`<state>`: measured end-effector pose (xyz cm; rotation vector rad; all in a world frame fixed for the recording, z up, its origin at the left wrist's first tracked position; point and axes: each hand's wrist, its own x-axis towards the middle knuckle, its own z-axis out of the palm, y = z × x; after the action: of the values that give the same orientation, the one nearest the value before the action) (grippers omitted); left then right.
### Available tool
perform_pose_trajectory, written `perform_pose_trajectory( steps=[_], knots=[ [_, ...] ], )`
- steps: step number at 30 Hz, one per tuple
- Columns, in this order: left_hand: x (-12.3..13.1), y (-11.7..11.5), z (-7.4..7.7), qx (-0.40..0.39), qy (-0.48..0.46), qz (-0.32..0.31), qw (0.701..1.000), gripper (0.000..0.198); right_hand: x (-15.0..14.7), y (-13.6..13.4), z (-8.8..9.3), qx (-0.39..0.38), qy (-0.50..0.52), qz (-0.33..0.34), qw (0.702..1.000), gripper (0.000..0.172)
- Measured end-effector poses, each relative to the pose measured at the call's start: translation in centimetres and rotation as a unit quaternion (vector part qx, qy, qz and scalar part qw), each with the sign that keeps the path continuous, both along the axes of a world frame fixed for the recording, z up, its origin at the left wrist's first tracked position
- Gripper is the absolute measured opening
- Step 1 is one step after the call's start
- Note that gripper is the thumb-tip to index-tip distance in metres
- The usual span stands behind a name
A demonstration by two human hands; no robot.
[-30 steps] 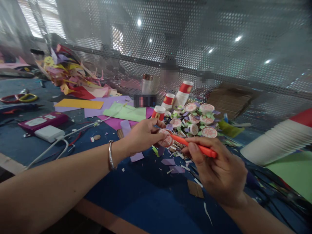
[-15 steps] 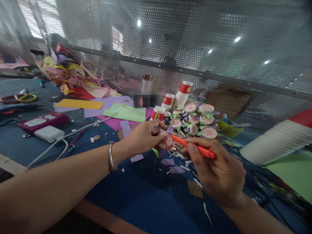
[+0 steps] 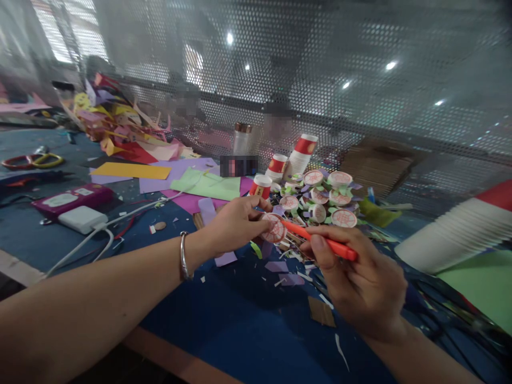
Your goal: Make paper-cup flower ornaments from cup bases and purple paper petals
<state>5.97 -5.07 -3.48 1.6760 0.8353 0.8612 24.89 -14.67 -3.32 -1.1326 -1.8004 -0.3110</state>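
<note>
Between thumb and fingers, my left hand (image 3: 242,224) pinches a small round white disc (image 3: 274,229) with red line drawing on its face. An orange-red marker pen (image 3: 320,240) is gripped in my right hand (image 3: 360,280). Its tip reaches the right edge of the disc; whether it touches cannot be made out. Just behind the hands stands a cluster of similar round pieces (image 3: 344,217), white-topped with red patterns and trimmed with green and purple paper bits. A silver bracelet (image 3: 184,256) circles my left wrist.
Red-and-white paper cups (image 3: 261,186) stand behind, and a long cup stack (image 3: 456,232) leans at right. Coloured paper sheets (image 3: 206,184), scissors (image 3: 34,160), a purple box (image 3: 72,198) and a white adapter (image 3: 83,219) with cable lie left. Paper scraps (image 3: 291,279) litter the blue table.
The disc has tilted slightly, showing more of its patterned face. The pen tip stays at its right edge, and both hands have barely moved.
</note>
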Motion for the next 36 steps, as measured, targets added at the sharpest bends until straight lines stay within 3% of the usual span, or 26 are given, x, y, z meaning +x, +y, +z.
perform_pose_trajectory(
  steps=[9, 16, 19, 23, 26, 31, 36],
  knots=[
    [-0.2, 0.0, 0.1, -0.016, 0.020, -0.013, 1.000, 0.018, 0.0, 0.3, -0.1, 0.027, -0.047, 0.002, 0.999, 0.013],
    [-0.1, -0.1, 0.2, -0.056, -0.015, -0.014, 0.998, 0.019, 0.1, 0.1, 0.0, 0.022, -0.033, 0.005, 0.999, 0.017],
    [-0.2, -0.2, 0.3, -0.082, 0.026, -0.060, 0.995, 0.018, 0.0, 0.1, 0.1, 0.026, -0.020, 0.002, 0.999, 0.019],
    [-0.7, -0.6, 0.6, -0.089, 0.118, -0.189, 0.971, 0.024, -0.1, 0.2, 0.3, 0.040, -0.026, -0.016, 0.999, 0.017],
    [-1.0, -1.4, 1.0, -0.044, 0.161, -0.252, 0.953, 0.031, 0.1, 0.5, 0.3, 0.036, -0.053, -0.015, 0.998, 0.017],
    [-0.9, -2.5, 1.6, 0.053, 0.200, -0.350, 0.913, 0.021, 0.5, 1.0, 0.0, 0.010, -0.081, -0.006, 0.997, 0.019],
    [-0.7, -2.7, 1.4, 0.192, 0.201, -0.282, 0.918, 0.036, 0.6, 1.2, 0.0, -0.008, -0.098, -0.007, 0.995, 0.014]
  ],
)
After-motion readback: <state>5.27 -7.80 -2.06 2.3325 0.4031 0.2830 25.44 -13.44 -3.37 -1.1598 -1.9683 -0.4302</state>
